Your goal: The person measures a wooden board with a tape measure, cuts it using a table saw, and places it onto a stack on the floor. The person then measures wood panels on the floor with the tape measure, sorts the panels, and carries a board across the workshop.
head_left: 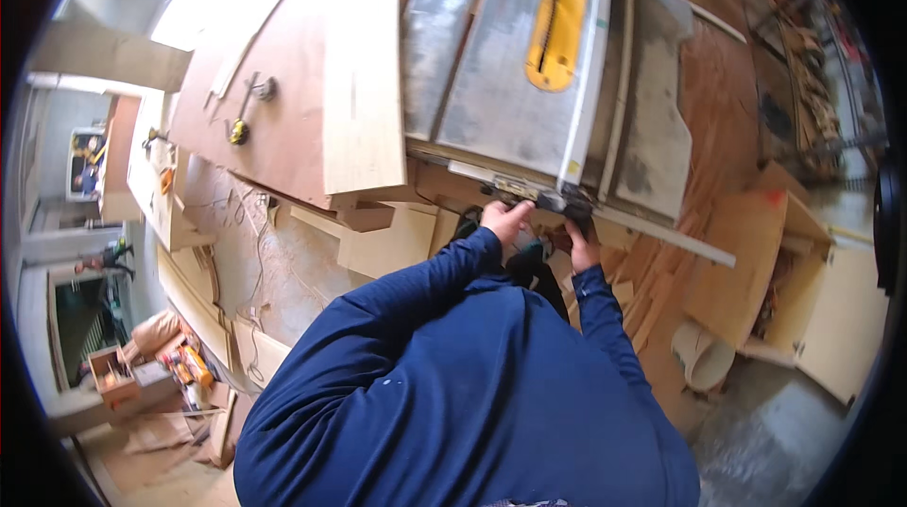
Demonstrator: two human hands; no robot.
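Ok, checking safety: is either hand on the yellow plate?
No, left hand and right hand are at the saw's near edge, off the plate.

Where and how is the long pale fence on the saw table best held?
Probably by its dark front end, from the person's side: the narrow fence runs away across the saw table, and this end projects past the near edge, beside the right hand.

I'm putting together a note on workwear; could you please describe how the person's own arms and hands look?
The left sleeve and right sleeve are long and dark blue, the left one visibly creased, and both reach about to the wrists. The left hand and right hand show no gloves.
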